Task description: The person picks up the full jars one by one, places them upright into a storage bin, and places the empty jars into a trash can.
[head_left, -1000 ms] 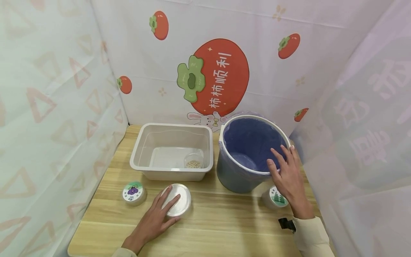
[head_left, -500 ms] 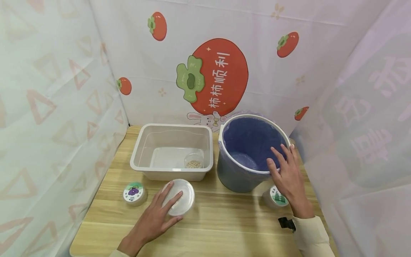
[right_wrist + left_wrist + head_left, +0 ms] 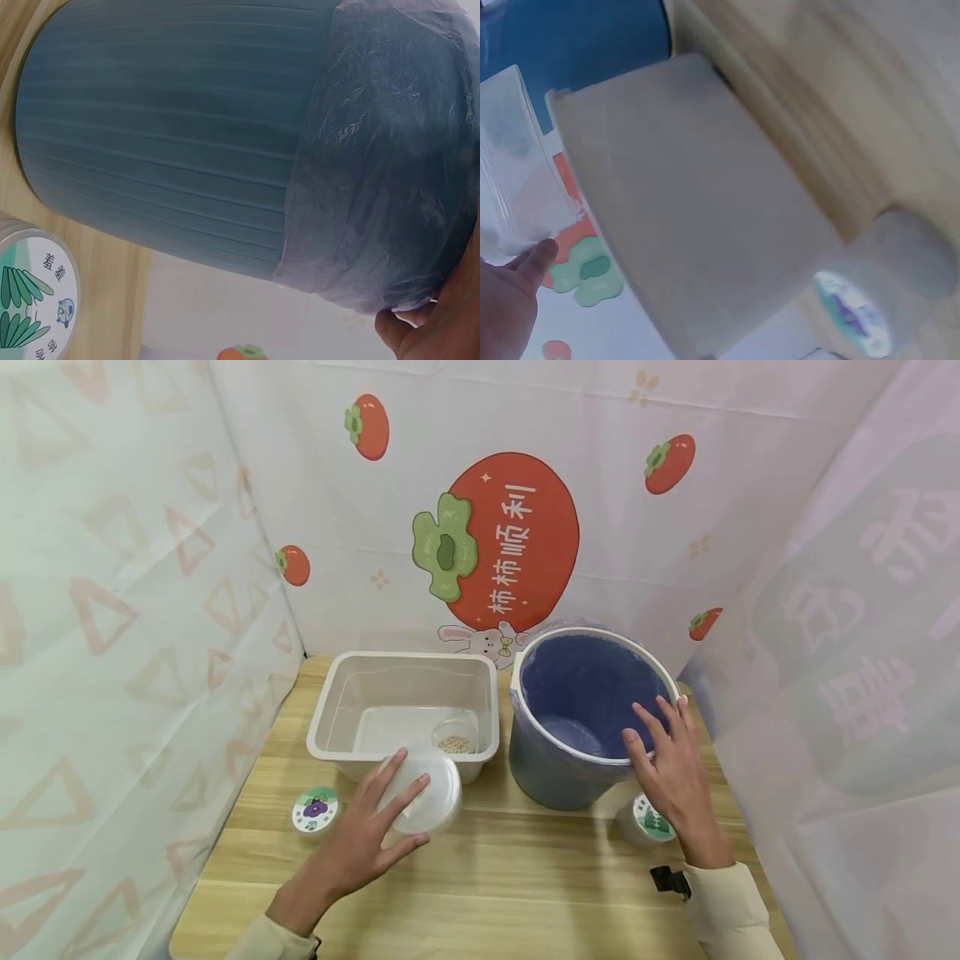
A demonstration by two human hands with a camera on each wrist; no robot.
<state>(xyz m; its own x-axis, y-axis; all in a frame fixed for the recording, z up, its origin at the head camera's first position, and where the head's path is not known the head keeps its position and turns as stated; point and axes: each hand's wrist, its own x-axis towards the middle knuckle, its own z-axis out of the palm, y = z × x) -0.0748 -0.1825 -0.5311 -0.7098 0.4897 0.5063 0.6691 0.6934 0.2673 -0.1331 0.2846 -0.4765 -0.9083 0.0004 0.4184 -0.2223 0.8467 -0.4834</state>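
My left hand (image 3: 360, 839) grips a clear round plastic tub (image 3: 431, 802), fingers spread over its pale top. The tub is raised and tilted, overlapping the front rim of the beige basin (image 3: 326, 752) in the head view. From the left wrist, fingertips (image 3: 544, 255) show at the tub's edge. My right hand (image 3: 675, 777) rests on the rim of the blue bucket (image 3: 551, 781), fingers extended and spread over it. A thin translucent bag (image 3: 360, 172) lines the bucket and folds down outside. Inside the basin stands a small clear cup (image 3: 455, 737) with pale beans or grains.
A round tub with a purple-picture label (image 3: 315, 810) stands on the wooden table (image 3: 517, 885) at the left. Another, with a green leafy label (image 3: 652, 818), is beside the bucket under my right forearm. Printed cloth (image 3: 600, 410) encloses the back and both sides.
My left hand has lifted the clear tub off the table and carried it forward toward the basin, tilting it. My right hand has stayed on the bucket rim.
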